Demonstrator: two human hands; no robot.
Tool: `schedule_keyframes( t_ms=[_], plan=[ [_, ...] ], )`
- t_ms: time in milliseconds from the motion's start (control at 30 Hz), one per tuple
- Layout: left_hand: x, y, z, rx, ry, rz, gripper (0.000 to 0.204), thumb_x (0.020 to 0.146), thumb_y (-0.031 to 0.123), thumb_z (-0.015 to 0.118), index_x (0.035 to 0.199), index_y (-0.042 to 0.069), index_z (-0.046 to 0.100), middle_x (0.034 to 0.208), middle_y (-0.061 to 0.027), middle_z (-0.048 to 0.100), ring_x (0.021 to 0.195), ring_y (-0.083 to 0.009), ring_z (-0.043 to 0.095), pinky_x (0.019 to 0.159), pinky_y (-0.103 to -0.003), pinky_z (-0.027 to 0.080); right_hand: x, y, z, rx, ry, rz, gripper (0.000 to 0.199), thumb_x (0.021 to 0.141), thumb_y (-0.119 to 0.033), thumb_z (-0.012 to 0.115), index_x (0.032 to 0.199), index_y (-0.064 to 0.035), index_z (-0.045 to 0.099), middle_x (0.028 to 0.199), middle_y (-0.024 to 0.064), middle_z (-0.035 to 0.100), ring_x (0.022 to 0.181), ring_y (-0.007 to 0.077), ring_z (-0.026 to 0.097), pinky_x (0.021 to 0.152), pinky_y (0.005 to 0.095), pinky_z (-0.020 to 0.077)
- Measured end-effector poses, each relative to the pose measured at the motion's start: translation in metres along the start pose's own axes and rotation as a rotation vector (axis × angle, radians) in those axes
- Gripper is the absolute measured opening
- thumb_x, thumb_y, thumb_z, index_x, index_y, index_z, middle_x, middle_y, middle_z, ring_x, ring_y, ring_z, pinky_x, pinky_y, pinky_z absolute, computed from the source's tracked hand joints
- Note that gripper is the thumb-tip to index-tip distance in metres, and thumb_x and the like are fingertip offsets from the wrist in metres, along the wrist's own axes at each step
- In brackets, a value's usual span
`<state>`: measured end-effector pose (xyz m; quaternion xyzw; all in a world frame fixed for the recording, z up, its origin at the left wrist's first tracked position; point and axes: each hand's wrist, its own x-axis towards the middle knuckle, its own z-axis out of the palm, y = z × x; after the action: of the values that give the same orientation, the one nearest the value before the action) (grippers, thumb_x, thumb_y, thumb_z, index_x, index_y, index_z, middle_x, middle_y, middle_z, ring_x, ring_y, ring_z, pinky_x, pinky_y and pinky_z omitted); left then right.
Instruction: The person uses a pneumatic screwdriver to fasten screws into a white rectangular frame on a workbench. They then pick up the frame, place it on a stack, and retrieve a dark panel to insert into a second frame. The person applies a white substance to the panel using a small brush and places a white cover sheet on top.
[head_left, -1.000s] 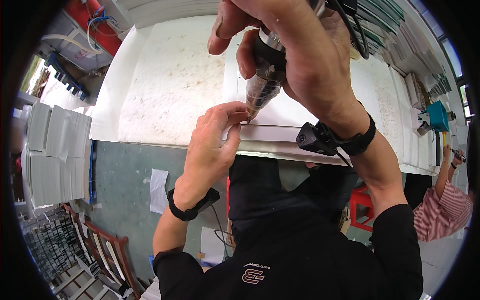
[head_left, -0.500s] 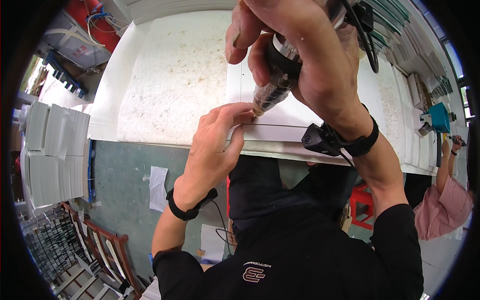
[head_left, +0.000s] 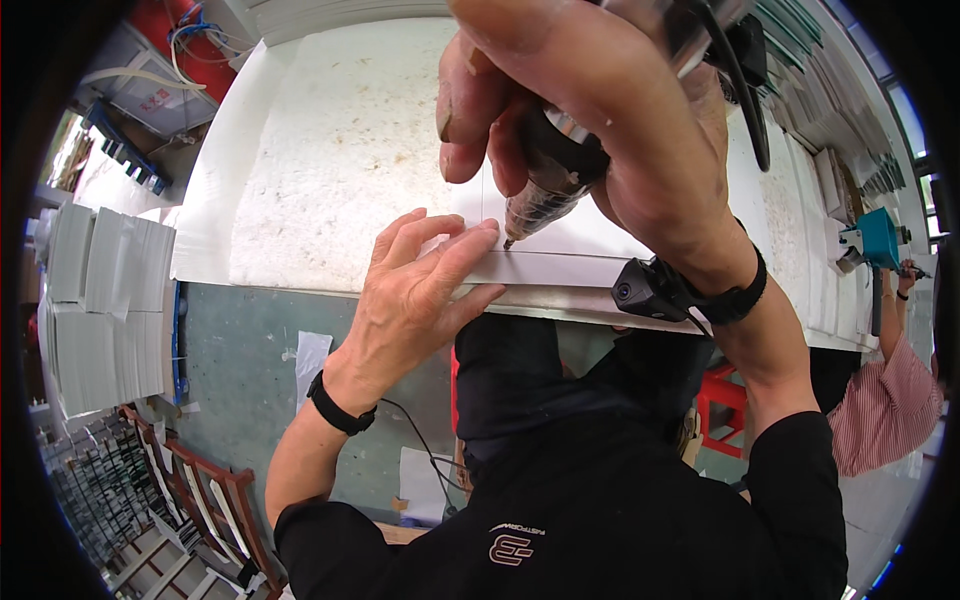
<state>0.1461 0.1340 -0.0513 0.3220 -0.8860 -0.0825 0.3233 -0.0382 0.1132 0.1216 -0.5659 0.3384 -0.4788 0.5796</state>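
Observation:
My right hand (head_left: 620, 110) is wrapped round an electric screwdriver (head_left: 545, 200), its lower end covered in clear wrap. The tool slants down, its dark tip standing at the seam between a white panel (head_left: 590, 230) and a narrow white strip (head_left: 560, 268) along the panel's near edge. Whether a screw sits under the tip is too small to tell. Left of the tip, my left hand (head_left: 415, 285) lies with fingers stretched and apart on the strip's left end. Its thumb rests by the strip's near edge.
White foam sheeting (head_left: 330, 150) covers the worktable. Stacked white panels (head_left: 110, 300) stand at left, and a brown wooden frame (head_left: 215, 480) lies below them. A red stool (head_left: 720, 405) is under the table. At right, a person in a striped shirt (head_left: 885, 420) works near a teal machine (head_left: 880, 238).
My left fingers have drawn back from the tool's tip and spread, the wrist shifting left. The screwdriver's tip has come down slightly, and my right hand has lowered with it.

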Motion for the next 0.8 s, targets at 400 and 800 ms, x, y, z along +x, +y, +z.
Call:
schedule_keyframes(
  t_ms=[400, 800],
  plan=[
    [-0.002, -0.002, 0.004, -0.032, 0.051, -0.008, 0.048, 0.074, 0.016, 0.09, 0.115, 0.012, 0.065, 0.114, 0.0038, 0.076, 0.115, -0.0197, 0.064, 0.112, -0.05, 0.044, 0.01, 0.034, -0.023, -0.344, -0.144, -0.361, 0.031, 0.102, -0.031, 0.07, 0.103, -0.0005, 0.07, 0.078, 0.0041, 0.067, 0.061, 0.0084, 0.062, 0.054, 0.0246, 0.0499],
    [-0.001, -0.001, 0.0, -0.059, 0.038, -0.012, 0.053, 0.077, 0.017, 0.089, 0.123, 0.008, 0.064, 0.102, 0.002, 0.076, 0.111, -0.019, 0.065, 0.115, -0.051, 0.042, 0.006, 0.037, -0.016, -0.099, -0.103, -0.152, 0.03, 0.101, -0.028, 0.063, 0.085, -0.0023, 0.061, 0.07, 0.0103, 0.065, 0.043, 0.0103, 0.05, 0.041, 0.0253, 0.0396]
  ],
)
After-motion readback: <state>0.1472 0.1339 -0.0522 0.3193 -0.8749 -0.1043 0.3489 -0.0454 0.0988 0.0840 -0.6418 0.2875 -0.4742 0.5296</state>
